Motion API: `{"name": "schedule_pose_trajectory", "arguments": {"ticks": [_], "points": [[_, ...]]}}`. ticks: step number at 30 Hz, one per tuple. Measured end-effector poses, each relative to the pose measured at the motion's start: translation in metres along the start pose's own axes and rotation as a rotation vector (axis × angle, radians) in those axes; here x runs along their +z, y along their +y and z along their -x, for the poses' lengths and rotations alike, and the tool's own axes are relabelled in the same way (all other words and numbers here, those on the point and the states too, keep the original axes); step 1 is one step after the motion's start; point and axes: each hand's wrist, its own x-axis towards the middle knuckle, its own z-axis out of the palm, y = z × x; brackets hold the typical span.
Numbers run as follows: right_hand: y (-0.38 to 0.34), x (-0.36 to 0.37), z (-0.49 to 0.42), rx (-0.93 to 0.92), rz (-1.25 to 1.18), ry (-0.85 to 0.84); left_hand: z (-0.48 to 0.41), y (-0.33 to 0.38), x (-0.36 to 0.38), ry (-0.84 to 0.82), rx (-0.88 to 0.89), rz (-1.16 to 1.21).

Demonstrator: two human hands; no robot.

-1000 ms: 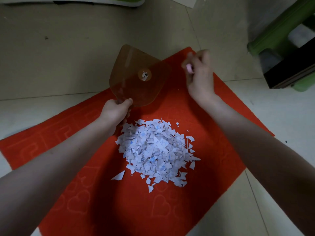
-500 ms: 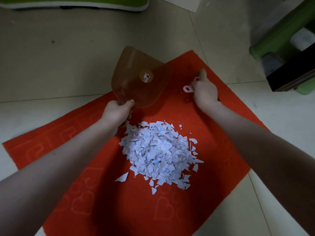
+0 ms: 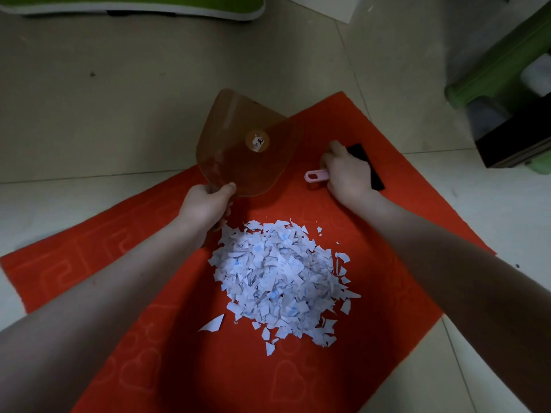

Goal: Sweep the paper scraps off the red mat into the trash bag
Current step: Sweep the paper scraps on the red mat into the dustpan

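A heap of white paper scraps (image 3: 280,278) lies in the middle of the red mat (image 3: 372,338) on the tiled floor. My left hand (image 3: 205,207) grips the handle end of a translucent brown dustpan (image 3: 247,144), held tilted just beyond the heap. Farther right, my right hand (image 3: 346,174) grips a small brush by its pink handle (image 3: 316,175); the black bristles (image 3: 365,165) stick out behind the hand and lie low on the mat. No trash bag shows in view.
A green plastic stool (image 3: 501,64) and a black box (image 3: 515,138) stand at the right edge. A green and white object (image 3: 134,4) lies along the top edge. One loose scrap (image 3: 213,324) sits left of the heap.
My right hand has come down from above the mat's far corner to the mat surface, with the brush now lying low. The left hand and dustpan have barely moved.
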Motion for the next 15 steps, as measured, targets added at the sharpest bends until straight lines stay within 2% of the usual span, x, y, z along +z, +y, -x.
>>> {"name": "schedule_pose_trajectory", "arguments": {"ticks": [4,7,10,12,15], "points": [[0.0,-0.007,0.006,0.038,-0.05,0.041,0.003,0.002,0.003,-0.004,0.009,-0.004],[0.001,-0.032,0.015,0.151,-0.215,0.236,0.006,0.004,0.003,-0.014,0.029,-0.007],[-0.014,-0.061,0.015,0.113,-0.466,0.41,0.012,0.004,0.004,-0.026,0.048,-0.035],[-0.03,-0.078,0.008,0.008,-0.582,0.383,0.016,0.005,0.005,-0.042,0.058,-0.056],[-0.047,-0.099,0.001,-0.197,-0.49,0.165,0.023,0.008,0.004,-0.059,0.082,-0.074]]}}
